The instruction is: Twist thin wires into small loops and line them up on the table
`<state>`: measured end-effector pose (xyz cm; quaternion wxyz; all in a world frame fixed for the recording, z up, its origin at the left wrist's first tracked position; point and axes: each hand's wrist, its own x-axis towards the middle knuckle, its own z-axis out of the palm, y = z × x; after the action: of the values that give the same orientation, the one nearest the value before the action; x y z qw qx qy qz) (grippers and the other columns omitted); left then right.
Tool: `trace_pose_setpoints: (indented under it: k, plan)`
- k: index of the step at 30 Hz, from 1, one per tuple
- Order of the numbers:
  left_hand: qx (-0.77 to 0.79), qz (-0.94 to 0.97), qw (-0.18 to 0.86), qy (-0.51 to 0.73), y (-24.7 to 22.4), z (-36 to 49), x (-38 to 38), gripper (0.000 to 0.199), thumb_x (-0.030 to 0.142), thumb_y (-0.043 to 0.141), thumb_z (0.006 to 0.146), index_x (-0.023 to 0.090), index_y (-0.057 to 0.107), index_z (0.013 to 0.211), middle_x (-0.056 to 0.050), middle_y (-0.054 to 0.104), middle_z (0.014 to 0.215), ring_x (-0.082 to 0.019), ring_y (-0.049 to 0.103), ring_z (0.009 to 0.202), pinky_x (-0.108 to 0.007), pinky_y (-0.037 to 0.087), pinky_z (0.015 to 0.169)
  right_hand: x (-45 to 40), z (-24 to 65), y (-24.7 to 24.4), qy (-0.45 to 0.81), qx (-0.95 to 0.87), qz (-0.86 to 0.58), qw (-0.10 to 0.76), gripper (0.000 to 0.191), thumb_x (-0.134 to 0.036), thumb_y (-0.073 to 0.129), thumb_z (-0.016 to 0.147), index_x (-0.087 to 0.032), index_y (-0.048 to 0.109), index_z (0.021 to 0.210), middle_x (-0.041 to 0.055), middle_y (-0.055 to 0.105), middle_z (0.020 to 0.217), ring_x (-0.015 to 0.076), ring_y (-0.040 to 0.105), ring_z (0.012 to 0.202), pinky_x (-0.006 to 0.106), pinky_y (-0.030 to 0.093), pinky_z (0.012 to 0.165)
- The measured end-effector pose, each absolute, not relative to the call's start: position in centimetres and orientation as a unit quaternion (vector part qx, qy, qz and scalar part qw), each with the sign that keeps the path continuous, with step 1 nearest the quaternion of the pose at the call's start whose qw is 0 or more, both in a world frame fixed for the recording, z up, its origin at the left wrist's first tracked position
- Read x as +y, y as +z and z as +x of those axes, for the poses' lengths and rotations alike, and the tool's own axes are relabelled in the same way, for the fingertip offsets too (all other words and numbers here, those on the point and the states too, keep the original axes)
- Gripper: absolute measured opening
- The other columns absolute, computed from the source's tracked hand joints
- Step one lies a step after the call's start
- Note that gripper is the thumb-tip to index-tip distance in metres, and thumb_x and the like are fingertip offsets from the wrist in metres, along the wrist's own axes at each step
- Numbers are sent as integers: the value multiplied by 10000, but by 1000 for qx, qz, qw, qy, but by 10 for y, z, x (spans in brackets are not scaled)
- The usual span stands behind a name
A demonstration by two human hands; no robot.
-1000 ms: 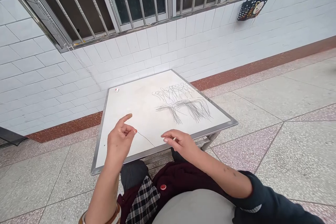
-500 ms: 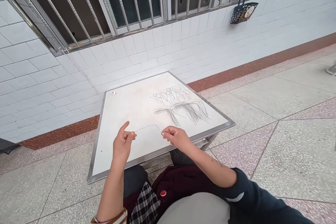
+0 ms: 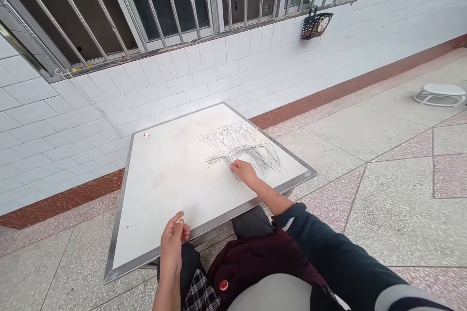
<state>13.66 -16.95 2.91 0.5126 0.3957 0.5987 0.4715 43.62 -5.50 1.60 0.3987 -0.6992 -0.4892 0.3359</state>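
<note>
Curling loosely by the near edge of the worktop (image 3: 156,194), the left hand (image 3: 174,238) has its grip open, thumb and forefinger slightly apart. Farther right, looped dark strands (image 3: 226,132) lie behind loose strands (image 3: 263,151), where the right hand (image 3: 244,173) reaches; whether its grip is closed on one, I can't tell.

Two grips, the left hand (image 3: 172,240) and the right hand (image 3: 243,172); one tabletop (image 3: 164,199); one row of looped dark strands (image 3: 226,134), more than five loops, too fine to number exactly; two bundles of longer strands (image 3: 268,154), likewise past counting; one red-and-white bit (image 3: 146,135); one dark speck (image 3: 127,227); one hanging bag (image 3: 315,25); one white stool (image 3: 439,95); one red button (image 3: 224,285)
</note>
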Motion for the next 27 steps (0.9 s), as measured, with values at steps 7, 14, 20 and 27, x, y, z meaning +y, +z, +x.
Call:
trace_pose_setpoints:
  k: [7,14,20,27]
  plan:
    - [602,375,534,460,18,136,-167,700,535,751,573,124,599,1119,14,627,604,-116,534,559,-231,451,560,-37,442,4,254,-535,-743,312,204,-327,534,904,-142,613,874,2,625,768,111,560,643,258,443,635]
    - [598,388,541,445,24,143,-171,632,516,705,654,128,592,1140,11,615,629,-120,533,587,-252,453,605,-29,446,-10,218,-556,-748,291,149,-259,495,878,-192,624,844,16,656,774,137,573,692,230,373,591]
    - [601,381,545,444,26,142,-174,591,499,698,658,124,617,1108,1,618,631,-126,533,579,-253,431,584,-30,445,-10,181,-575,-747,280,186,-295,451,884,-188,582,960,50,643,964,156,575,761,243,356,582]
    - [614,399,531,426,14,135,-167,612,514,661,683,118,578,1143,18,600,623,-110,517,567,-236,429,580,-25,441,3,148,-585,-743,288,164,-274,444,902,-219,594,937,20,627,949,146,552,796,244,317,565]
